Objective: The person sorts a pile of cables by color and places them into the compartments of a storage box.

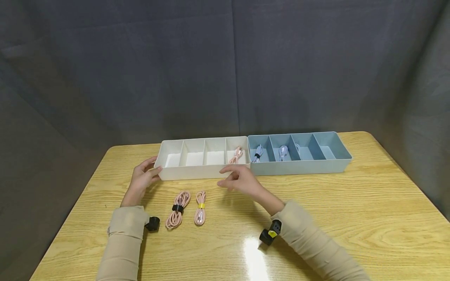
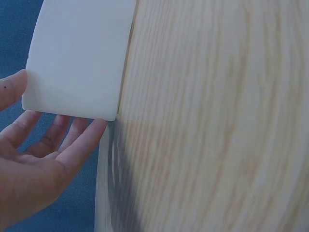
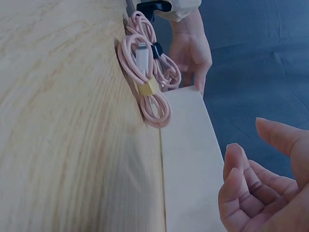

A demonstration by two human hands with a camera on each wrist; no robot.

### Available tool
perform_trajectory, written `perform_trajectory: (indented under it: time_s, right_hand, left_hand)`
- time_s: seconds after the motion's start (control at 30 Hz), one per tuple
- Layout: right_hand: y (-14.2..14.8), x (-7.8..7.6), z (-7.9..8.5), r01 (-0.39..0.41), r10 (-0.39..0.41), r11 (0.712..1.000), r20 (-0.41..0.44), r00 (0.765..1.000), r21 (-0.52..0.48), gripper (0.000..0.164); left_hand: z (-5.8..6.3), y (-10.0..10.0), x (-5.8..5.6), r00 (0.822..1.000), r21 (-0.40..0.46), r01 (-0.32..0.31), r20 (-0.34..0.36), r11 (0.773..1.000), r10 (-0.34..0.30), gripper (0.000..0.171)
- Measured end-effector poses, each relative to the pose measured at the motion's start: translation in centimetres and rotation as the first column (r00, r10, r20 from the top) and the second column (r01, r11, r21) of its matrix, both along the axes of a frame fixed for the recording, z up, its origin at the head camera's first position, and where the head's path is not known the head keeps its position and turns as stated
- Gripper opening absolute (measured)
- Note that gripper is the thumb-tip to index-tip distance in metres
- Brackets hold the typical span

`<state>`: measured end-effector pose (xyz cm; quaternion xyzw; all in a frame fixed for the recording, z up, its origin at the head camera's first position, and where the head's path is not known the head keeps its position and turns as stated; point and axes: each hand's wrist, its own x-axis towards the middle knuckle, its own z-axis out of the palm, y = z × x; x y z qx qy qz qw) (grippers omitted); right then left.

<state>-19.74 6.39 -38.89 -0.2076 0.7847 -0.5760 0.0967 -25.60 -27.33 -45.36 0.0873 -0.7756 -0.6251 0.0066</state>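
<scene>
White tray: left grip touches, right grip (maybe).

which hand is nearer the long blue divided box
Right. The right hand hovers in front of the long white divided box, near the blue box; the left hand holds the white box's far left end.

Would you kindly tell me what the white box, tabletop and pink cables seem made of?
White box: probably matte plastic; smooth, thin walls. Tabletop: wood or wood-look laminate, glossy; visible grain, bright reflection. Pink cables: perhaps dull rubbery plastic or fabric sheathing; they bend in loops.
</scene>
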Motion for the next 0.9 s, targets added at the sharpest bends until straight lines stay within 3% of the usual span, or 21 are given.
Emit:
perform_trajectory:
  time_s: [0.07, 0.2, 0.3, 0.43, 0.7, 0.9]
  right_hand:
    - [-0.3, 0.6, 0.7, -0.005, 0.005, 1.0, 0.008, 1.0, -0.007, 0.037]
    - [-1.0, 0.8, 0.5, -0.009, 0.009, 1.0, 0.026, 1.0, -0.022, 0.036]
    - [-1.5, 0.1, -1.2, -0.012, 0.013, 1.0, 0.039, 0.999, -0.014, 0.039]
    - [-2.1, 0.1, -1.9, -0.034, 0.034, 0.999, 0.066, 0.997, 0.003, 0.044]
    - [-3.4, 0.2, -2.8, -0.091, 0.084, 0.994, 0.113, 0.99, 0.056, 0.055]
    - [-4.2, 0.5, -3.2, -0.114, 0.096, 0.991, 0.221, 0.971, 0.074, 0.064]
  left_hand:
    - [-0.1, -0.1, -0.1, 1.0, 0.004, -0.004, 0.002, 1.0, 0.004, 0.054]
    - [-0.3, -0.2, -0.1, 1.0, -0.009, 0.006, 0.005, 1.0, -0.006, 0.055]
    - [-0.3, -0.1, 0.0, 1.0, -0.017, 0.003, 0.004, 1.0, -0.003, 0.054]
    - [-0.3, 0.0, 0.1, 1.0, -0.02, -0.002, 0.008, 1.0, 0.003, 0.053]
    - [0.2, 0.1, 0.2, 1.0, -0.026, 0.004, 0.012, 1.0, -0.004, 0.054]
    - [0.0, 0.0, 0.1, 1.0, -0.012, -0.002, 0.005, 1.0, 0.002, 0.054]
